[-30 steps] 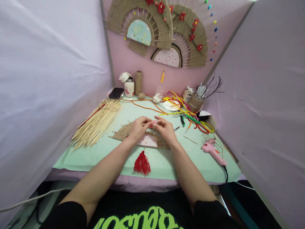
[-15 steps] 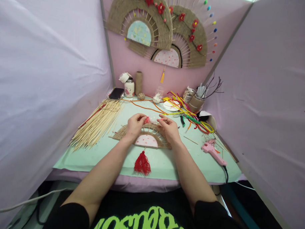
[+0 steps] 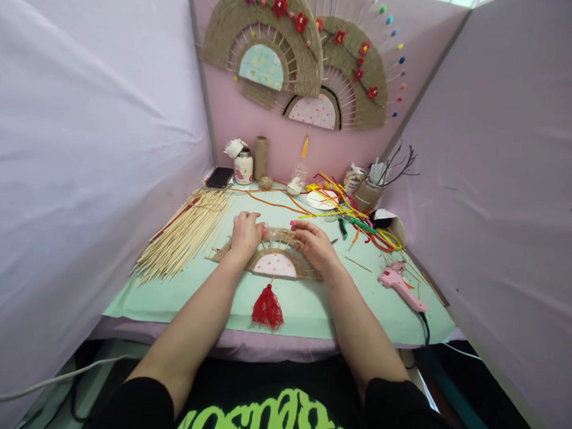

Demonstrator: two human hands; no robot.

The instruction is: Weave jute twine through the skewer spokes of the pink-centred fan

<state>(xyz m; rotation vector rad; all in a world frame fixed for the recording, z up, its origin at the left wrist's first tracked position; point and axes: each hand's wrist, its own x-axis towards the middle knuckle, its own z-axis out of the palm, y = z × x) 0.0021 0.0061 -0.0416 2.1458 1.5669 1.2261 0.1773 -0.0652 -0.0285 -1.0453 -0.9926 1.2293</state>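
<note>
A small twine-wrapped fan (image 3: 280, 244) with a white, pink-dotted half circle (image 3: 275, 265) lies on the mint cloth. From its lower edge hangs a red tassel (image 3: 268, 308). My left hand (image 3: 246, 233) is over the fan's upper left, its fingers closed on a small pink piece (image 3: 265, 232). Over the upper right, my right hand (image 3: 313, 242) has bent fingers, with another pink piece (image 3: 293, 223) at its fingertips. Something clear and shiny shows between the hands; its shape is hard to make out.
Bamboo sticks (image 3: 184, 236) lie left. A pink glue gun (image 3: 403, 287) with a black cord is at the right. Pipe cleaners (image 3: 347, 207), a branch cup (image 3: 368, 193), a jar (image 3: 243, 167) and a phone (image 3: 220, 177) sit behind. Large fans (image 3: 264, 38) hang on the back wall.
My left hand has moved slightly left and turned lower onto the fan. My right hand's fingers have shifted a little left, and the gap between the pink pieces shows more of the fan.
</note>
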